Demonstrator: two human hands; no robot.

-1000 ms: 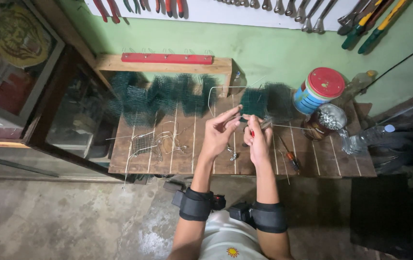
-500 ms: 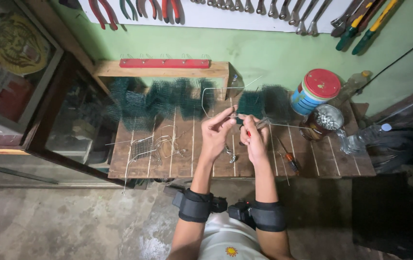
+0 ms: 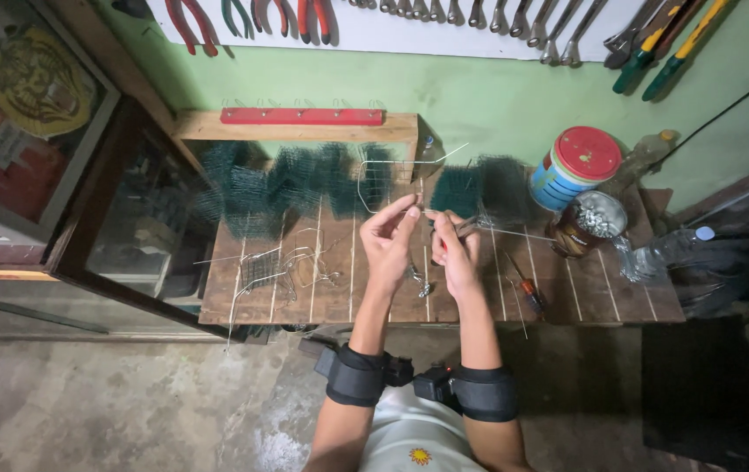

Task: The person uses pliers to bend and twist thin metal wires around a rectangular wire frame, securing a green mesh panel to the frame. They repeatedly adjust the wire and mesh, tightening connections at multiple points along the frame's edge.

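Over a small wooden slatted bench [image 3: 339, 297], my left hand [image 3: 389, 236] pinches a thin bent metal wire [image 3: 374, 170] between thumb and fingers. The wire loops up towards the wall and runs right past my hands. My right hand [image 3: 455, 253] grips pliers with dark jaws [image 3: 466, 225] closed on the same wire, right beside my left fingertips. Both forearms wear black bands near the elbows.
Rolls of dark green mesh [image 3: 305, 183] lie along the bench's back. Bent wire pieces [image 3: 274, 262] sit at left, a screwdriver [image 3: 527, 288] at right. A red-lidded tin [image 3: 577, 166], a jar of small metal parts [image 3: 591, 223] and a plastic bottle [image 3: 663, 253] stand at right. Tools hang above.
My hands have stayed close together on the wire, shifting slightly. The view has tilted a little, showing more of the wall tools.
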